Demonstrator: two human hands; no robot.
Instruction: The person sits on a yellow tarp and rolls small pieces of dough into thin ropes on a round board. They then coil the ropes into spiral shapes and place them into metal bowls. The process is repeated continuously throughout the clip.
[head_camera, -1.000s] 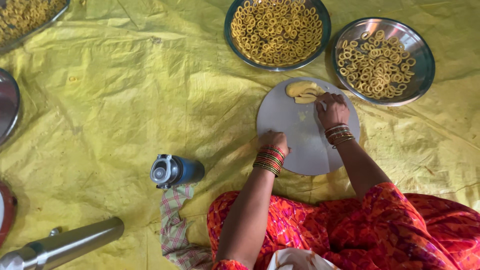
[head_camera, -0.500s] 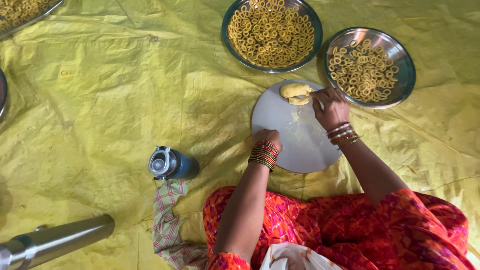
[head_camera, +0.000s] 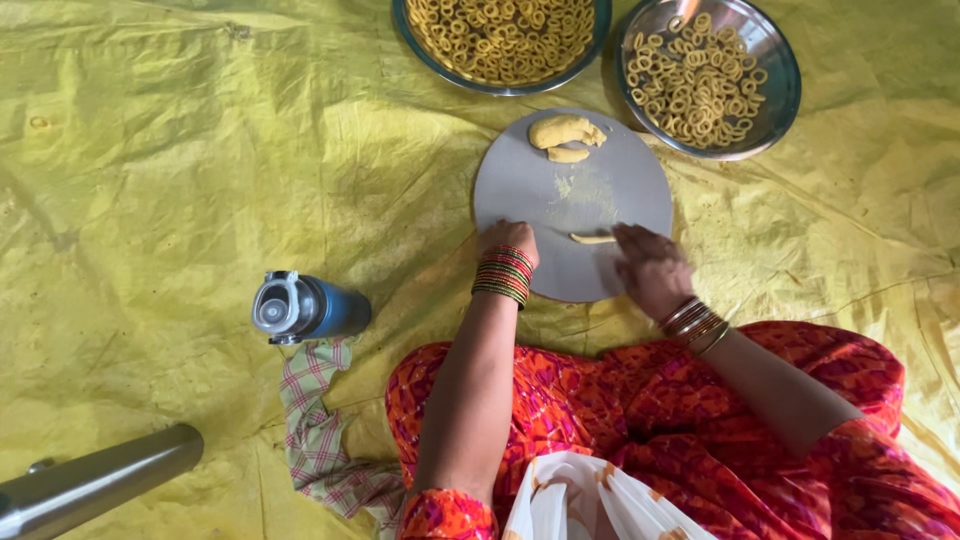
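**Dough strip now rolled on the board**

Right hand (head_camera: 652, 268) has come down from the dough lump (head_camera: 565, 131) – flat, fingers loose, rolling a thin dough strip (head_camera: 592, 238) mid-board. Left hand (head_camera: 508, 238) rests curled on the round board (head_camera: 570, 200) edge, grasping nothing. Two pans of rings (head_camera: 700, 70), one flask (head_camera: 305, 308).
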